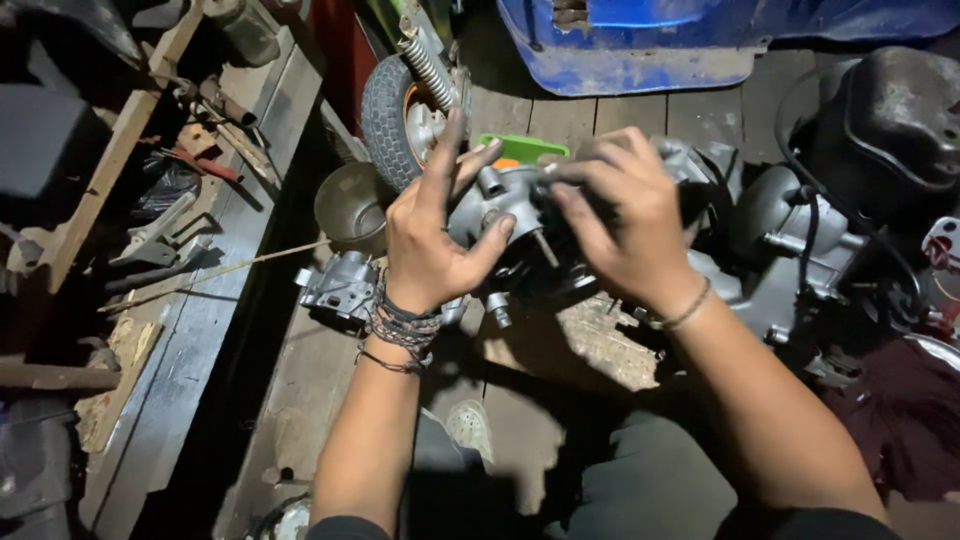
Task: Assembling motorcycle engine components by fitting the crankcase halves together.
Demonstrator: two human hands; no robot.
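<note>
A grey metal engine block (505, 205) sits on the wooden floor in front of me. My left hand (435, 235) grips its left side, thumb pressed on the casing and fingers spread over the top. On the block's upper right, my right hand (625, 220) closes its fingers around a dark part. Both wrists wear bracelets. What the right hand's fingertips hold is hidden.
A small tyred wheel with a spring (405, 105) stands behind the block. A metal bowl (350, 205) and a loose casing part (335, 285) lie left. Tools (165, 235) cover the left boards. A black tank (890, 115) and more engine (790, 235) sit right.
</note>
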